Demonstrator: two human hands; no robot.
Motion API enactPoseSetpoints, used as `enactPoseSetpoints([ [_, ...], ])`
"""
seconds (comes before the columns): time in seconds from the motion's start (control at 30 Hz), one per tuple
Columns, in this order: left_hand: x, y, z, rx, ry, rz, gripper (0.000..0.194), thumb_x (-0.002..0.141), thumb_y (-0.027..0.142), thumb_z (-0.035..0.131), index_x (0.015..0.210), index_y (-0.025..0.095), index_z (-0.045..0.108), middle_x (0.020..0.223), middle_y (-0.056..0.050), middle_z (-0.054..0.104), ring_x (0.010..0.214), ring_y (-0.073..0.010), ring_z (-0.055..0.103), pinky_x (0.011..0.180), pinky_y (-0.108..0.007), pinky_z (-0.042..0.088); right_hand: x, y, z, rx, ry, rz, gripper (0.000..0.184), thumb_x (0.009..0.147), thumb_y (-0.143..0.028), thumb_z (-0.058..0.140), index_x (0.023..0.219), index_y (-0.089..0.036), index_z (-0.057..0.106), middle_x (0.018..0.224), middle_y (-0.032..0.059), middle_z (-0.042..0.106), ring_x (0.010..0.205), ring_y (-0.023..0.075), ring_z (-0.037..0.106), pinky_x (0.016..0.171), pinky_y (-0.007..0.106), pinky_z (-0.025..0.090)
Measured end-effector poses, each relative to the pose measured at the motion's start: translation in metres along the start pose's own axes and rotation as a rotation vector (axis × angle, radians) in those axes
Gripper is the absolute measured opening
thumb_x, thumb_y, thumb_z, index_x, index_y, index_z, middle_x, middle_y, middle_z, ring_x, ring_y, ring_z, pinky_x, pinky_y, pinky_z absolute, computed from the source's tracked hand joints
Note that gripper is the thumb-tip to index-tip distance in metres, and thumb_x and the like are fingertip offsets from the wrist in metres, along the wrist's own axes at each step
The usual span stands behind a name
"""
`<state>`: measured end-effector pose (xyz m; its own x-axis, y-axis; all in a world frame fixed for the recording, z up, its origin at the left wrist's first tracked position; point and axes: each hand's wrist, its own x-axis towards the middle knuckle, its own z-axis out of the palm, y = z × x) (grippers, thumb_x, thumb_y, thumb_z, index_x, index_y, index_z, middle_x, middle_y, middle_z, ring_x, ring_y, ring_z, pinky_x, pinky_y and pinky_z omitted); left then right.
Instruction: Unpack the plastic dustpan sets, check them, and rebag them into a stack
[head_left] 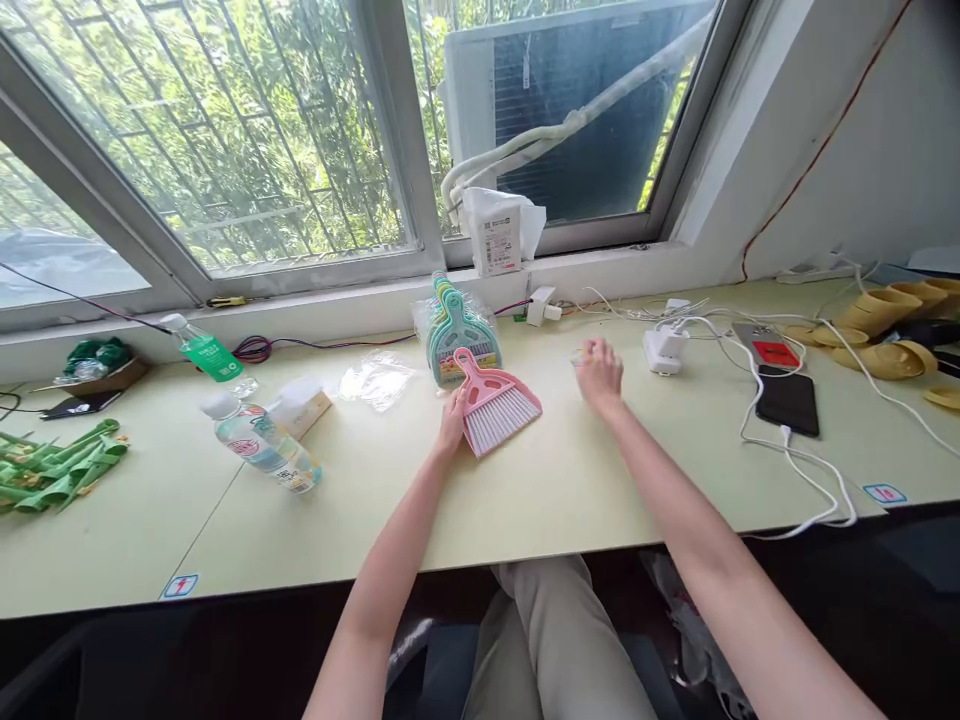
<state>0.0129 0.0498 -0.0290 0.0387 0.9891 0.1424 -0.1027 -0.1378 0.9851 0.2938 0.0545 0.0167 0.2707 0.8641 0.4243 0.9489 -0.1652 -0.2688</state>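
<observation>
My left hand (pixel 451 420) grips the left edge of a small pink dustpan (pixel 528 392) with a matching hand brush (pixel 501 415) nested in it. Its pale bristles face me and the looped handle points toward the window. Behind it stands a stack of mint-green and yellow dustpan sets (pixel 454 325), partly in clear plastic. To the right, over the table, my right hand (pixel 600 375) has its fingers curled together. A small, faint thing shows at its fingertips, too unclear to name.
Crumpled clear plastic (pixel 375 380), a tissue pack (pixel 300 405) and two bottles, one clear (pixel 262 445) and one green-labelled (pixel 210 355), lie to the left. White chargers (pixel 664 348), trailing cables and a black phone (pixel 787 400) are on the right. A window sill (pixel 337 290) bounds the back.
</observation>
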Motion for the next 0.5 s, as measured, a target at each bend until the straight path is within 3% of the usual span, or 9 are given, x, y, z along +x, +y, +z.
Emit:
enactPoseSetpoints([
  [0.07,0.0,-0.004,0.0,0.034,-0.03,0.024,0.049,0.094,0.048,0.047,0.128,0.015,0.06,0.123,-0.012,0.068,0.113,-0.0244,0.063,0.104,-0.042,0.045,-0.029,-0.04,0.006,0.183,-0.038,-0.179,0.034,0.101,-0.03,0.032,0.116,-0.019,0.06,0.116,0.0155,0.064,0.109,0.0285,0.059,0.091,0.04,0.045],
  [0.13,-0.001,-0.006,0.0,0.077,-0.047,0.058,0.051,0.094,0.049,0.046,0.13,0.015,0.059,0.129,-0.011,0.065,0.12,-0.0244,0.059,0.108,-0.041,0.041,-0.056,-0.08,0.015,0.291,-0.119,-0.368,0.033,0.1,-0.038,0.034,0.108,-0.027,0.064,0.112,0.0113,0.066,0.111,0.0286,0.058,0.096,0.04,0.044],
  [0.23,-0.006,-0.006,0.003,0.127,-0.087,0.086,0.055,0.092,0.053,0.051,0.133,0.017,0.057,0.137,-0.011,0.06,0.13,-0.0253,0.053,0.112,-0.039,0.037,-0.077,-0.123,0.025,0.388,-0.113,-0.359,0.028,0.097,-0.042,0.045,0.114,-0.027,0.061,0.117,0.0105,0.066,0.117,0.0337,0.055,0.103,0.048,0.04],
  [0.37,-0.01,-0.003,0.007,0.152,-0.114,0.138,0.061,0.09,0.058,0.052,0.135,0.017,0.057,0.141,-0.011,0.058,0.134,-0.0272,0.049,0.113,-0.039,0.036,-0.067,-0.135,0.025,0.419,-0.101,-0.181,0.027,0.099,-0.037,0.039,0.107,-0.023,0.061,0.108,0.016,0.067,0.114,0.0376,0.056,0.101,0.057,0.04],
  [0.5,-0.01,-0.006,0.009,0.151,-0.09,0.13,0.056,0.093,0.057,0.046,0.13,0.017,0.06,0.131,-0.01,0.065,0.122,-0.027,0.058,0.107,-0.04,0.041,-0.061,-0.123,0.021,0.44,-0.171,-0.131,0.027,0.099,-0.032,0.04,0.086,-0.022,0.061,0.098,0.0161,0.068,0.103,0.0343,0.063,0.093,0.051,0.046],
])
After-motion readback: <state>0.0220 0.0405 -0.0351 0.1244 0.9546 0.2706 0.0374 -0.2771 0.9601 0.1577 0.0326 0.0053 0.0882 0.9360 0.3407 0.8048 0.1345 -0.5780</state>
